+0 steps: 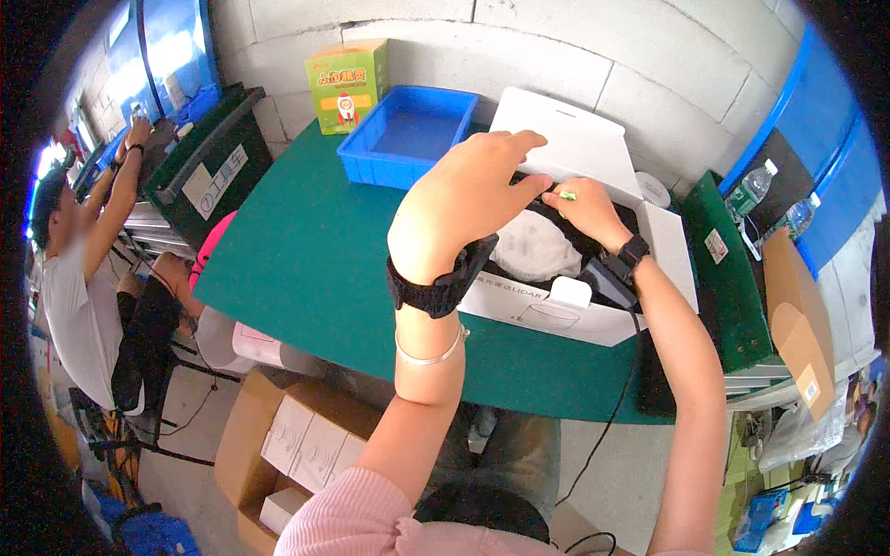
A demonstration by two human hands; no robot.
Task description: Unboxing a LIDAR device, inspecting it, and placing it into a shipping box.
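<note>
In the middle right of the table lies an open white box [593,324] with a dark inside. A rounded white thing [538,248], apparently wrapped in thin plastic or foam, rests in it. My left hand [468,199] is over the box's left part, its index finger and thumb stretched apart, with nothing seen between them. The thumb tip comes close to my right fingers. My right hand [598,218], above the box's far side, is closed with a small bright green piece [567,195] at its fingertips; its exact kind is too small to tell.
A blue plastic tray [357,165] and a green-yellow carton [336,88] stand at the back of the green table [306,250]. A cardboard box [243,463] with white boxes is below. Another person [83,296] sits at the left. Bottles [753,190] stand at the right.
</note>
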